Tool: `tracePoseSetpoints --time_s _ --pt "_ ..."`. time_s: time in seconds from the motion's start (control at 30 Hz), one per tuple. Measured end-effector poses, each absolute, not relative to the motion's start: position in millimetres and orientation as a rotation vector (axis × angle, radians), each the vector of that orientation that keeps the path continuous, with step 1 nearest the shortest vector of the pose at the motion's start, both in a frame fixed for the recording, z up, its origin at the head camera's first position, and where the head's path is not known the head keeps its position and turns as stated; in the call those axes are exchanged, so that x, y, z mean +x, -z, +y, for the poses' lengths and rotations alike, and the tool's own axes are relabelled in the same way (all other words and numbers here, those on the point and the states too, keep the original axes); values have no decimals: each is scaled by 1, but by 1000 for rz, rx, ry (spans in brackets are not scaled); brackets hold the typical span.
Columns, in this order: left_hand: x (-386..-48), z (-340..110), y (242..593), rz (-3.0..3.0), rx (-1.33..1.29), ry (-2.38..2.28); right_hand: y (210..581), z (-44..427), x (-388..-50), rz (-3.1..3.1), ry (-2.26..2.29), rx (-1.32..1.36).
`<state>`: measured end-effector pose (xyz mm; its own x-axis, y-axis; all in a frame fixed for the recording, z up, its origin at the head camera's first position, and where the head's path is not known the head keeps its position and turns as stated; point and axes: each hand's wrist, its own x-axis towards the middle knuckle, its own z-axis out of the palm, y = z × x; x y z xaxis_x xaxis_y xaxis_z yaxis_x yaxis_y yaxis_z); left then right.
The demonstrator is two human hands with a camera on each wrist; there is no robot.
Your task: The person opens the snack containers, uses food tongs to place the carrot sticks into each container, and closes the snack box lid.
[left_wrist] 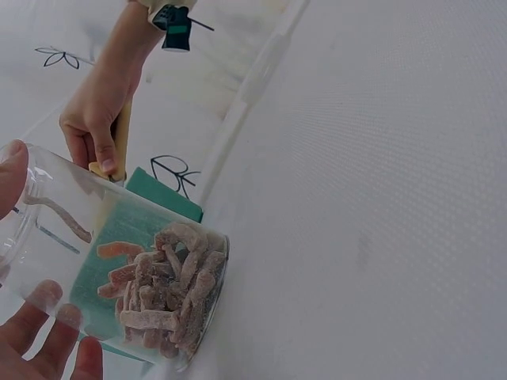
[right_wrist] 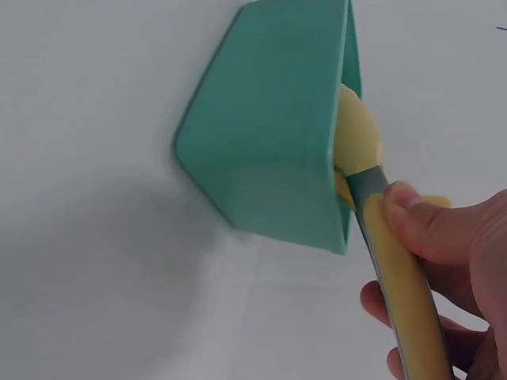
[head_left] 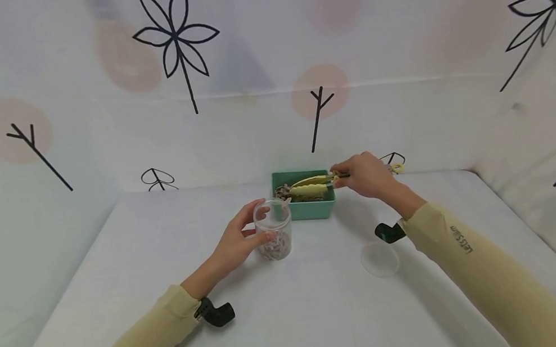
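My left hand (head_left: 234, 243) grips a clear jar (head_left: 285, 218) by its side, fingers on one side and thumb on the other. Short, powdery brown strips (left_wrist: 162, 293) lie heaped at the jar's bottom, and one more strip (left_wrist: 62, 215) shows nearer its mouth. Just behind the jar stands a green rectangular container (head_left: 309, 211) with more strips (head_left: 282, 192) inside. My right hand (head_left: 367, 175) holds yellow tongs (right_wrist: 400, 269) by the handles, their heads dipping into the container. Whether the tongs pinch a strip is hidden.
A clear round lid (head_left: 380, 259) lies on the white tabletop (head_left: 323, 315), in front of my right wrist. Behind the table hangs a pale patterned cloth (head_left: 244, 47). Dark cameras are strapped to both wrists.
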<state>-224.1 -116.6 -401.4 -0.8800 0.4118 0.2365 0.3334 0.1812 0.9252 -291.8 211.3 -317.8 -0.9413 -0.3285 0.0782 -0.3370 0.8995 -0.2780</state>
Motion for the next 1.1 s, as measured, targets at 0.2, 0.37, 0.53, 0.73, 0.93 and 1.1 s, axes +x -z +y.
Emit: tracePoseSetpoints --time_s 0.2,0.37,0.53,0.73,0.93,1.1 --pt "-223 -116 401 2351 727 -1830 314 217 -294 -2983 -469 543" --pt "-225 -116 401 2335 728 -1832 313 226 -295 -2943 -556 537" --pt "-217 -114 389 2332 731 -1814 309 230 -291 -2937 -613 502" --pt "-206 -113 374 2325 736 -1828 306 229 -288 -2963 -603 498" --pt "-207 -114 375 2320 719 -1829 300 231 -285 -2925 -591 530" --pt "-206 -113 374 2318 730 -1826 288 229 -274 -2896 -598 561"
